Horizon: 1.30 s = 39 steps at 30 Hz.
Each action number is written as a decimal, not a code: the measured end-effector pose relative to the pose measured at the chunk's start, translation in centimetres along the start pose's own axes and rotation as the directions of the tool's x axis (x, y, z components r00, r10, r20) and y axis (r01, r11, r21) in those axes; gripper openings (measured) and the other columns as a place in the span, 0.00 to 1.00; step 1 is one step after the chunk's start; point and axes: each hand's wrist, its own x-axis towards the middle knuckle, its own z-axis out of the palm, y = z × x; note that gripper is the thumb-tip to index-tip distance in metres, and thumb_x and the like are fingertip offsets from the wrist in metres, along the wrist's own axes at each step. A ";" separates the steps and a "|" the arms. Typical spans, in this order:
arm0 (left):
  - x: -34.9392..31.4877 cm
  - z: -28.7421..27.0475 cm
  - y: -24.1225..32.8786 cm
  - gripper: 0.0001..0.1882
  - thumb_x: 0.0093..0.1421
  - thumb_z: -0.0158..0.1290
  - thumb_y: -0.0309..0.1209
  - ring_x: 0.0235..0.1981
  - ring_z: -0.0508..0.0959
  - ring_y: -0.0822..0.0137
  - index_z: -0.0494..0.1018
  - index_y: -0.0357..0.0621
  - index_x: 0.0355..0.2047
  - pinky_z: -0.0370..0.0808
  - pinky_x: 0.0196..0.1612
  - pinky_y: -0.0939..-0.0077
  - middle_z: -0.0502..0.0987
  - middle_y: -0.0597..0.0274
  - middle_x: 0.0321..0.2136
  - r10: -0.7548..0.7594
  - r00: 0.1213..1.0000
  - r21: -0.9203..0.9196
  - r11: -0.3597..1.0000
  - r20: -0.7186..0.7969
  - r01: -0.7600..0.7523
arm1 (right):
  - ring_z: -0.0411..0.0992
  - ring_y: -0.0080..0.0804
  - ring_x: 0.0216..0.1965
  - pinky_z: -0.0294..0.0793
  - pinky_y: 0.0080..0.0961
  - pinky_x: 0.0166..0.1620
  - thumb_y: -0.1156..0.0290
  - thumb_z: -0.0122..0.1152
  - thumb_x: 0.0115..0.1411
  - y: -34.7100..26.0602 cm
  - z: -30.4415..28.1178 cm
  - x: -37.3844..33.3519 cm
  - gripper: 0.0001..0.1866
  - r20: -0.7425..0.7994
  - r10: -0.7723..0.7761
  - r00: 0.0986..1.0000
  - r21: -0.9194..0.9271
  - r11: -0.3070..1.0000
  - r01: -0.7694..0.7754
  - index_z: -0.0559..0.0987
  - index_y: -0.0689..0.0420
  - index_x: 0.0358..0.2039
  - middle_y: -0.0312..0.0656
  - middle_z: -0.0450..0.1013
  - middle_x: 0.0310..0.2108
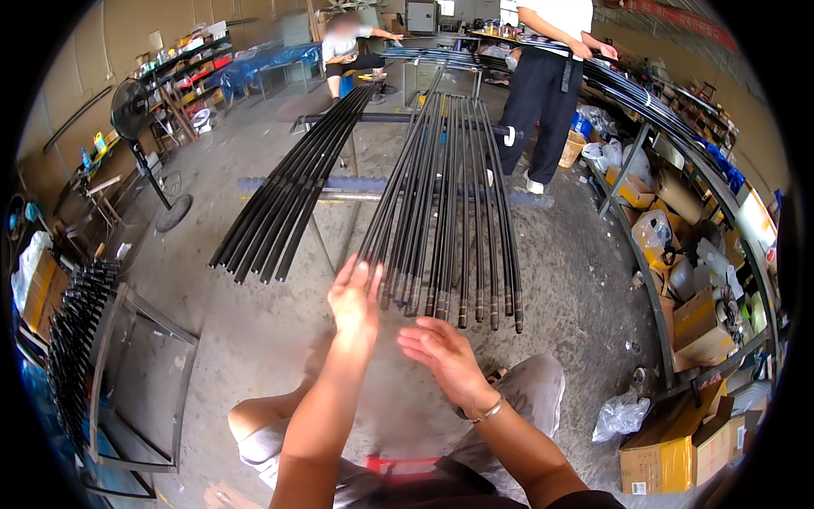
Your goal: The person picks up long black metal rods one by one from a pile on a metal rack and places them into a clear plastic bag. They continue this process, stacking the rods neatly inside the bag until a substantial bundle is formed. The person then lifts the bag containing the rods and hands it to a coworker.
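Observation:
Long thin black rods [441,195] lie side by side in front of me on a padded stand, their near ends pointing toward me. My left hand [354,299] is at the near ends of the leftmost rods, fingers stretched out; whether the fingertips touch the rods I cannot tell. Just below the rod ends, my right hand [443,355] is held with its fingers extended toward the left, nothing in it. A second bundle of thicker black rods [292,191] rests on the same stand, farther left.
A purple padded crossbar [365,184] supports the rods. At left are a standing fan [131,119] and a metal frame [140,373] beside stacked dark rods [72,348]. Right, a rack [653,297] holds boxes and bags. Two people, one standing [543,93] and one seated [348,55], are beyond.

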 end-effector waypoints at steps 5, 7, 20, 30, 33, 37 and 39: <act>1.7 1.9 -2.3 0.13 0.59 0.50 0.20 0.37 0.76 0.65 0.67 0.32 0.45 0.79 0.45 0.68 0.74 0.54 0.37 0.011 0.999 0.010 1.000 -0.033 -0.010 | 0.70 0.40 0.48 0.70 0.34 0.53 0.72 0.49 0.64 -0.1 -2.1 -0.7 0.14 -0.076 0.017 0.997 -0.024 1.000 -0.019 0.67 0.64 0.48 0.50 0.70 0.44; 1.5 1.9 -3.3 0.14 0.59 0.50 0.20 0.37 0.75 0.66 0.67 0.32 0.46 0.79 0.45 0.69 0.73 0.56 0.37 0.047 0.998 0.055 0.997 -0.044 -0.045 | 0.72 0.39 0.46 0.71 0.32 0.51 0.71 0.49 0.64 0.3 -2.7 -0.7 0.14 -0.079 0.016 0.997 -0.029 0.999 -0.018 0.67 0.64 0.47 0.50 0.71 0.43; 1.0 -1.9 -2.8 0.27 0.57 0.55 0.29 0.50 0.69 0.63 0.62 0.29 0.54 0.63 0.54 0.74 0.69 0.48 0.51 0.307 0.852 0.785 0.345 0.424 -0.515 | 0.74 0.34 0.40 0.74 0.27 0.45 0.70 0.51 0.63 1.1 -2.4 -0.7 0.12 -0.070 0.051 0.996 -0.039 0.998 -0.054 0.70 0.62 0.44 0.44 0.73 0.37; 9.4 -12.7 5.9 0.33 0.54 0.58 0.47 0.47 0.69 0.54 0.59 0.38 0.50 0.68 0.53 0.53 0.67 0.54 0.44 0.206 0.903 -0.006 0.974 -0.376 -0.225 | 0.74 0.31 0.37 0.74 0.27 0.43 0.69 0.51 0.63 1.0 -1.9 -1.2 0.10 -0.047 0.070 0.996 -0.062 0.995 -0.073 0.71 0.60 0.43 0.40 0.73 0.34; 10.9 -12.7 7.8 0.20 0.58 0.54 0.43 0.40 0.71 0.55 0.63 0.40 0.37 0.73 0.49 0.53 0.69 0.56 0.37 0.130 0.924 -0.144 0.971 -0.361 -0.193 | 0.73 0.31 0.37 0.73 0.27 0.43 0.69 0.50 0.63 1.3 -1.5 -1.1 0.10 -0.046 0.088 0.995 -0.079 0.993 -0.092 0.71 0.59 0.43 0.40 0.73 0.34; 9.8 -9.2 7.2 0.13 0.62 0.49 0.38 0.34 0.73 0.57 0.63 0.42 0.28 0.78 0.41 0.57 0.71 0.57 0.31 0.025 0.952 -0.161 0.984 -0.307 -0.077 | 0.73 0.30 0.37 0.73 0.27 0.42 0.69 0.50 0.64 1.4 -1.8 -1.0 0.10 -0.061 0.093 0.994 -0.086 0.992 -0.098 0.71 0.59 0.43 0.39 0.72 0.34; 9.0 -7.6 6.8 0.14 0.59 0.53 0.41 0.33 0.73 0.62 0.66 0.43 0.34 0.78 0.34 0.66 0.71 0.59 0.30 -0.013 0.975 -0.081 0.997 -0.224 -0.005 | 0.73 0.30 0.37 0.73 0.27 0.42 0.69 0.49 0.64 1.4 -1.7 -1.0 0.10 -0.075 0.098 0.992 -0.099 0.990 -0.105 0.71 0.59 0.42 0.39 0.72 0.34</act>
